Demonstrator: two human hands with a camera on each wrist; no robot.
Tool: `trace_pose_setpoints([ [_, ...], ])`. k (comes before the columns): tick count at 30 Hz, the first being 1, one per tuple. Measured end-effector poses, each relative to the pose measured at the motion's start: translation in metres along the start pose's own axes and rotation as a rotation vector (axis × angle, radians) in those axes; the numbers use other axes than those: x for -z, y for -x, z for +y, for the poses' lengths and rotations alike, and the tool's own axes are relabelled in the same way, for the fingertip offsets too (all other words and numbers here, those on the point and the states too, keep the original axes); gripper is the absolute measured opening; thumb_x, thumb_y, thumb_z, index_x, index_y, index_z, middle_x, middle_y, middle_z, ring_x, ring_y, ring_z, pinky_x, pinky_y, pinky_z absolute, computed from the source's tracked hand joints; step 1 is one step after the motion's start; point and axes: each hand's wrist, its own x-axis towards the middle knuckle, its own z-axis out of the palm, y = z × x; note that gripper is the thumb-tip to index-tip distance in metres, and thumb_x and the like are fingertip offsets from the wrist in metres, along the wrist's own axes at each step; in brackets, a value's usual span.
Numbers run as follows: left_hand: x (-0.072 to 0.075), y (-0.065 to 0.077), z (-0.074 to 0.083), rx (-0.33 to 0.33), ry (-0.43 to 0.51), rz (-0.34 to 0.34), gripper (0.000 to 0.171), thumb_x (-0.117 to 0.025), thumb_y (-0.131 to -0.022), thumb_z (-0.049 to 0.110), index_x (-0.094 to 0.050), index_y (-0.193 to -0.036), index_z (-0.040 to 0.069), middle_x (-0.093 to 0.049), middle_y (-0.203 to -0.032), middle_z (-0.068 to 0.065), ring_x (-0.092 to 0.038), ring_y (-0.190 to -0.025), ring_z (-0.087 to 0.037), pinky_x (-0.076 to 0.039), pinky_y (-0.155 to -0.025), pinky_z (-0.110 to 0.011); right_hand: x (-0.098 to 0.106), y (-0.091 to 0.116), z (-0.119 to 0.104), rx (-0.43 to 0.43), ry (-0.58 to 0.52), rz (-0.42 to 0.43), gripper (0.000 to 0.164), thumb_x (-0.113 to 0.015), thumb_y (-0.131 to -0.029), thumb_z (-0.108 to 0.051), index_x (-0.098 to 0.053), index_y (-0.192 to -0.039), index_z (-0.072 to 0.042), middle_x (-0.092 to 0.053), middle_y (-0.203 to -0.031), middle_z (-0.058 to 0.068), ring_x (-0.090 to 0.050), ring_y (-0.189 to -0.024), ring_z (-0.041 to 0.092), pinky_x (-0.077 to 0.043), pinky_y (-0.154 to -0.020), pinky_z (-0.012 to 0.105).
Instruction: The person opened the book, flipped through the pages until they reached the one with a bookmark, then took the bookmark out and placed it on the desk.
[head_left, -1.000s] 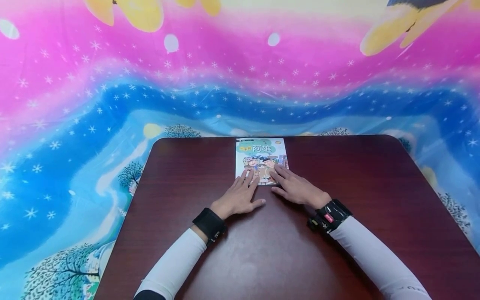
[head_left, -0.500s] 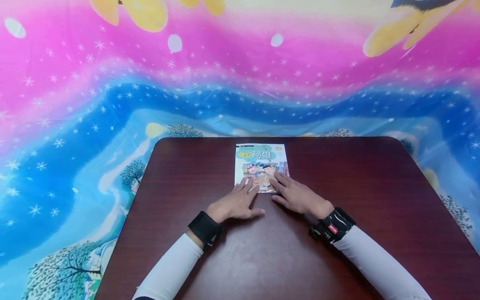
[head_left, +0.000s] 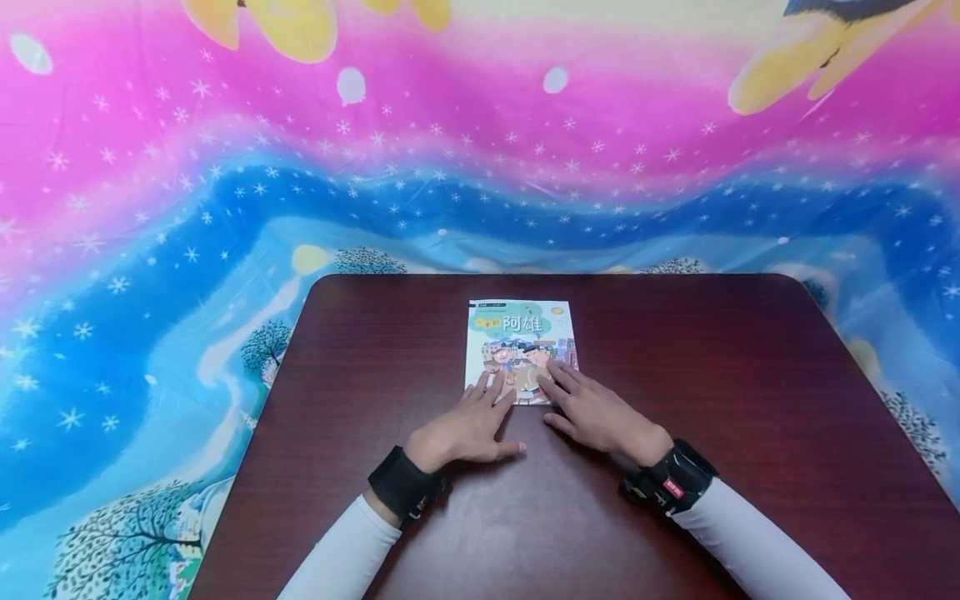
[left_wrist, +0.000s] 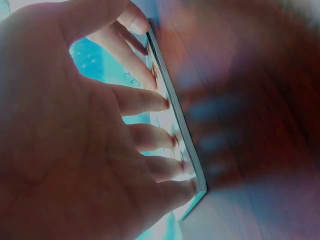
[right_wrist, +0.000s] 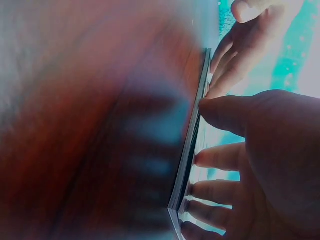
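A thin book (head_left: 517, 342) with an illustrated cover lies flat on the dark reddish-brown table (head_left: 660, 342), its cover facing up. My left hand (head_left: 465, 425) rests its fingertips on the cover's near left corner, fingers spread and fairly straight. On the near right part of the cover lie the fingertips of my right hand (head_left: 600, 412), also with extended fingers. Both thumbs point inward, short of the near edge in the head view. In the left wrist view the book's edge (left_wrist: 177, 110) shows beneath the fingertips; the right wrist view shows the same edge (right_wrist: 192, 135) from the other side.
Behind the table hangs a colourful cloth (head_left: 480, 150) printed with snowflakes and trees, reaching down past the table's sides. Black wrist straps (head_left: 407, 483) with devices sit on both wrists, above white sleeves (head_left: 750, 533).
The book has slid from the table's far edge toward me, with the fingertips of both hands staying on its cover. Both forearms have drawn back with it.
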Motion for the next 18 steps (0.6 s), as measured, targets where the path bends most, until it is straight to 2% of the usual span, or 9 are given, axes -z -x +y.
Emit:
trace_pose_setpoints([
  [3,-0.002,0.002,0.001,0.014,-0.008,0.011,0.08,-0.05,-0.096,0.057,-0.023,-0.156,0.011,-0.003,-0.163,-0.016,0.0,-0.15,-0.035,-0.016,-0.12,-0.048,0.0,0.002,-0.001,0.003,-0.01,-0.005,0.062,-0.056,-0.098,-0.04,-0.04,-0.15,-0.01,-0.027,-0.158,0.019,-0.026,-0.145,0.035,-0.036,-0.109,0.053],
  [8,-0.003,0.001,0.004,0.043,-0.037,0.094,0.066,-0.049,-0.099,0.049,-0.035,-0.152,0.013,-0.014,-0.162,-0.016,-0.01,-0.15,-0.033,-0.02,-0.118,-0.048,0.002,0.003,0.006,0.048,-0.035,0.025,0.061,-0.064,-0.095,-0.035,-0.044,-0.148,-0.011,-0.034,-0.155,0.018,-0.033,-0.142,0.036,-0.042,-0.103,0.054],
  [14,-0.004,-0.007,0.003,0.028,-0.077,0.179,0.068,-0.05,-0.099,0.047,-0.031,-0.154,0.01,-0.01,-0.163,-0.018,-0.005,-0.15,-0.034,-0.016,-0.119,-0.052,0.008,0.007,0.019,0.065,-0.101,0.066,0.063,-0.074,-0.088,-0.029,-0.05,-0.144,-0.011,-0.037,-0.154,0.014,-0.038,-0.139,0.033,-0.045,-0.101,0.048],
  [18,-0.005,-0.014,-0.001,0.031,-0.084,0.222,0.071,-0.055,-0.098,0.045,-0.028,-0.154,0.01,-0.01,-0.162,-0.021,-0.006,-0.149,-0.038,-0.019,-0.117,-0.055,0.01,0.006,0.025,0.036,-0.116,0.039,0.065,-0.074,-0.088,-0.029,-0.048,-0.145,-0.013,-0.036,-0.155,0.012,-0.036,-0.141,0.03,-0.045,-0.102,0.047],
])
